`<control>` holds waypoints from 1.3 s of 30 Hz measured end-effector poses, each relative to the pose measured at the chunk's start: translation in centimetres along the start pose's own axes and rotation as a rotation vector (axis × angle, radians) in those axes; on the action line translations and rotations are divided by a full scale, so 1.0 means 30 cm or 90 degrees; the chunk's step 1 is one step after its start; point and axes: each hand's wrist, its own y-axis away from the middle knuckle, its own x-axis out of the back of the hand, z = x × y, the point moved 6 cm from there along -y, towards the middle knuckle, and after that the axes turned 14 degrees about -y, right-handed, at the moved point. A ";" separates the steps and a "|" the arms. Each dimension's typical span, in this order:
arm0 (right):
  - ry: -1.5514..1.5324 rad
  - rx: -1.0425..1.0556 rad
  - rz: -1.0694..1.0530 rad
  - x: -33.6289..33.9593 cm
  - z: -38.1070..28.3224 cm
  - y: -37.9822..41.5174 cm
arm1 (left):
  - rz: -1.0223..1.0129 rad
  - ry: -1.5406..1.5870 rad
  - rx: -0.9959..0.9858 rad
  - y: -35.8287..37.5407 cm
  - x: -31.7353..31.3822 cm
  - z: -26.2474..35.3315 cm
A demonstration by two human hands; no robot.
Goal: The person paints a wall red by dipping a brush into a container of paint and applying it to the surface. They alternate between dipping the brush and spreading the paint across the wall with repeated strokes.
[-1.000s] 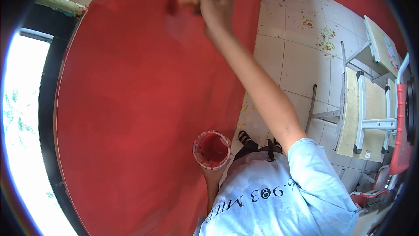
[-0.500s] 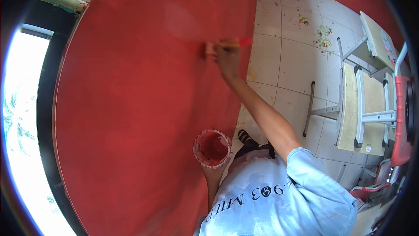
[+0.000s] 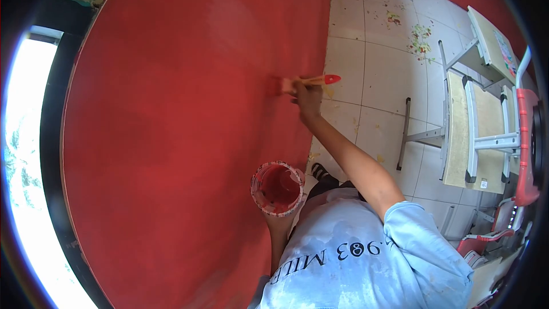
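My right hand (image 3: 309, 101) is closed around a paintbrush (image 3: 318, 81) with a light wooden handle and a red tip. Its bristles, turned left, meet the red wall (image 3: 171, 114), as far as I can tell. Lower down, a small paint bucket (image 3: 255, 194) with a paint-smeared rim shows red paint inside. My left hand (image 3: 279, 221) holds this bucket from beneath, close to my body. The bucket hides most of those fingers.
A bright window (image 3: 26, 166) with a dark frame (image 3: 51, 109) borders the wall at left. Paint flakes (image 3: 420, 41) litter the tiled floor (image 3: 394, 74). Desks (image 3: 457, 137) and a red chair (image 3: 527, 154) stand at right. My sandalled foot (image 3: 320, 170) is below the wall.
My right hand has moved down and slightly right with the paintbrush along the wall. The bucket stays in my left hand, nearly in the same place. The view has shifted a little.
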 end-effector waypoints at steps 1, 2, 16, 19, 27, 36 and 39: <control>0.014 0.015 -0.009 0.018 0.010 -0.008 | 0.004 0.002 0.002 0.007 0.000 -0.008; 0.028 0.031 -0.017 0.034 0.021 -0.017 | 0.006 0.006 0.003 0.012 0.001 -0.020; -0.167 0.013 -0.109 -0.205 -0.130 0.048 | 0.008 -0.041 0.046 0.084 0.060 -0.122; -0.019 0.046 0.061 0.024 0.002 0.007 | -0.022 0.011 0.151 0.105 0.058 -0.097; -0.223 0.151 -0.204 -0.543 -0.430 0.126 | 0.021 -0.067 0.032 0.091 0.055 -0.071; -0.165 0.005 0.007 -0.188 -0.014 -0.001 | 0.044 -0.004 0.124 0.093 0.038 -0.066; -0.116 0.055 0.012 -0.151 -0.019 -0.013 | 0.048 0.003 0.149 0.107 0.047 -0.083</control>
